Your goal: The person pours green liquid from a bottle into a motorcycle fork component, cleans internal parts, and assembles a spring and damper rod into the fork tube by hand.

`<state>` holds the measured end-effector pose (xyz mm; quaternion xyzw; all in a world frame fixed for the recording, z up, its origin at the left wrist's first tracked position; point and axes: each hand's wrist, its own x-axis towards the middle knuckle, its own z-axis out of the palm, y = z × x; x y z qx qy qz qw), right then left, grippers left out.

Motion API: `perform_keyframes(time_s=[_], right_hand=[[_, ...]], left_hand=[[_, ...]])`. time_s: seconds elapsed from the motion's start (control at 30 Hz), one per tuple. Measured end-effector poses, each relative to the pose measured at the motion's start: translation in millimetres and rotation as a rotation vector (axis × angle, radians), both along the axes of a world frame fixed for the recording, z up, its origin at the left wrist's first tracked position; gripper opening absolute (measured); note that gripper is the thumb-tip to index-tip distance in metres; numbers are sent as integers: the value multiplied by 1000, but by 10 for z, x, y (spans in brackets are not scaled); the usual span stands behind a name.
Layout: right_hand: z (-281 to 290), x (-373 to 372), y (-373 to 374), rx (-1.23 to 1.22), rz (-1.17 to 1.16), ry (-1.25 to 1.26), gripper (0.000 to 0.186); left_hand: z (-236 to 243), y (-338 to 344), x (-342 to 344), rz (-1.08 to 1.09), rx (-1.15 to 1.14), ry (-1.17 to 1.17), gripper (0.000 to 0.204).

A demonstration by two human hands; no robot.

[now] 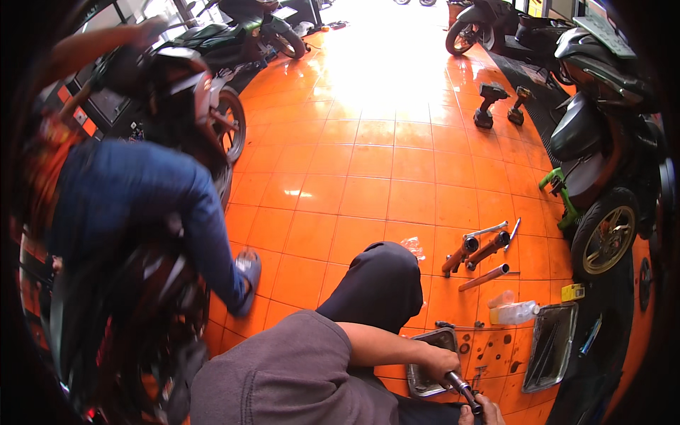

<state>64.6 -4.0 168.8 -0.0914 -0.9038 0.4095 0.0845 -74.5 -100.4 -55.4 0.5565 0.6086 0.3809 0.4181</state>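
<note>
At the lower right, my left hand (438, 363) is closed round the upper end of a short metal tube (462, 387). My right hand (483, 412) grips its lower end, partly cut off by the picture's edge. Beneath my left hand lies a shallow metal tray (419, 389). Small rings, washers and other loose parts (489, 347) are spread on the stained tiles beside it. Farther out are two fork legs (459, 256) and a loose metal tube (484, 277).
A second metal tray (552, 347), a clear plastic bottle (516, 312) and a yellow box (572, 291) are at right. Two cordless power tools (486, 105) stand farther off. Motorcycles (605, 227) line both sides. Another person in jeans (142, 184) straddles a motorcycle at left.
</note>
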Motion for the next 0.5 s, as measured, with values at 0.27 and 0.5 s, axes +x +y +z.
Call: perform_keyframes(time_s=[0.27, 0.5], right_hand=[[-74, -450, 168, 150, -11, -72, 24], [-171, -209, 32, 266, -12, 46, 30]], left_hand=[[99, 216, -525, 17, -117, 103, 25], [150, 63, -43, 192, 175, 29, 19]])
